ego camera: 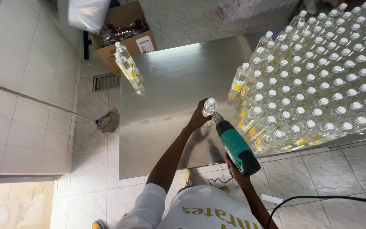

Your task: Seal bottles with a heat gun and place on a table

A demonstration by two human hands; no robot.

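My left hand [198, 117] grips a small clear plastic bottle [209, 107] with a white cap, held upright over the steel table [170, 85]. In my right hand [233, 166] is a teal and black heat gun [234, 144]; its metal nozzle points at the bottle's neck, nearly touching it. Just to the right stands a dense block of several capped bottles [318, 80] with yellow labels.
Two bottles [127, 65] stand at the table's far left corner. An open cardboard box [126, 34] of dark items sits on the tiled floor beyond. A mop [106, 121] lies left of the table. A black cord [318, 198] trails across the floor at my right.
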